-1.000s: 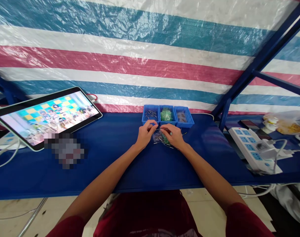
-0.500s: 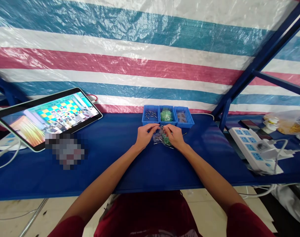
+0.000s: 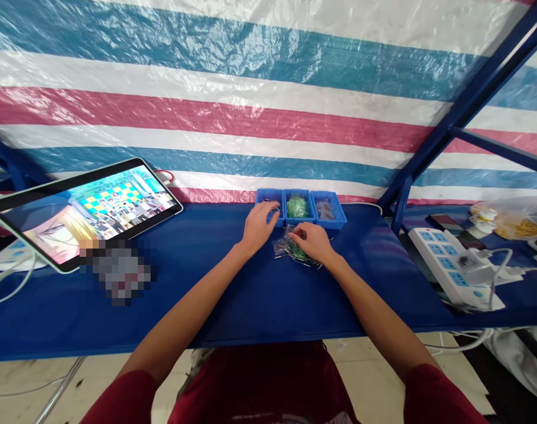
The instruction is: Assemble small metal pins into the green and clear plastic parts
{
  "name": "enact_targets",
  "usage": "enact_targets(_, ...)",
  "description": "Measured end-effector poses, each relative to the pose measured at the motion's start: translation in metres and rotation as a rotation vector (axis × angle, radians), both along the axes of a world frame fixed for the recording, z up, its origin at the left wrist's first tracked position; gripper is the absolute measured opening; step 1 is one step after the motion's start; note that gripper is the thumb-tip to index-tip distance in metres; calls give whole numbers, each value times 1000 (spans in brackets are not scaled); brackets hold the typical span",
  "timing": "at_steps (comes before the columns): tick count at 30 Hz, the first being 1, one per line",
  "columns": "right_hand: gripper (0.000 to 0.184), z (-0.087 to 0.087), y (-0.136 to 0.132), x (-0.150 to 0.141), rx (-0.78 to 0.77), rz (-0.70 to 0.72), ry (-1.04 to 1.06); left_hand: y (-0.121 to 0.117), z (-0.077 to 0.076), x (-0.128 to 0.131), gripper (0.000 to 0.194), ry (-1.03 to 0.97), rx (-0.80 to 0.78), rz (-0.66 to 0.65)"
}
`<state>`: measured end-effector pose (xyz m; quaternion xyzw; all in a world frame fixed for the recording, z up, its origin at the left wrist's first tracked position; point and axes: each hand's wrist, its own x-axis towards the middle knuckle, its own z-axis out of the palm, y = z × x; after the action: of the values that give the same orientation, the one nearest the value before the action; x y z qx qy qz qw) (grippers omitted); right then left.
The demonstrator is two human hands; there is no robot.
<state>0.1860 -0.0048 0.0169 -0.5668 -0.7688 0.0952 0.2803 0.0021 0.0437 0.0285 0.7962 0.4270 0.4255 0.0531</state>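
Note:
Three blue plastic bins stand in a row at the back of the table. The left bin (image 3: 268, 192) holds metal pins, the middle bin (image 3: 297, 219) holds green parts, and the right bin (image 3: 328, 219) holds small brownish pieces. My left hand (image 3: 259, 227) reaches to the left bin, its curled fingers at the front rim. In front of the bins lies a small pile of clear plastic bags (image 3: 281, 247) with green parts and loose pins. My right hand (image 3: 312, 242) rests on that pile, its fingers curled and hiding part of it.
A tablet (image 3: 87, 215) playing a cartoon stands at the left of the blue table (image 3: 233, 306), with a pixelated patch (image 3: 118, 274) in front. A white power strip (image 3: 449, 265) with cables and a plastic bag (image 3: 511, 218) lie to the right. A blue metal frame (image 3: 454, 112) crosses the striped tarp.
My left hand has moved forward from the pile to the left bin. My right hand has shifted slightly right and stays on the pile. The tablet's picture has changed.

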Motion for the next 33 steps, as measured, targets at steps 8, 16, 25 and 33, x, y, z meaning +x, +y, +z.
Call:
enact_targets(8,13,4,-2,-3,-105,22,-145,-28,-20,-12,19,79,-109,-245)
enact_targets(16,16,1,-3,-3,17,128,-55,-24,-19,-17,20,93,-125,-234)
enact_targets(25,19,-1,3,6,126,67,25,-24,-9,-25,18,263,-225,-442)
enact_targets(33,20,-3,3,4,119,47,28,-26,-5,-24,20,550,-374,-493)
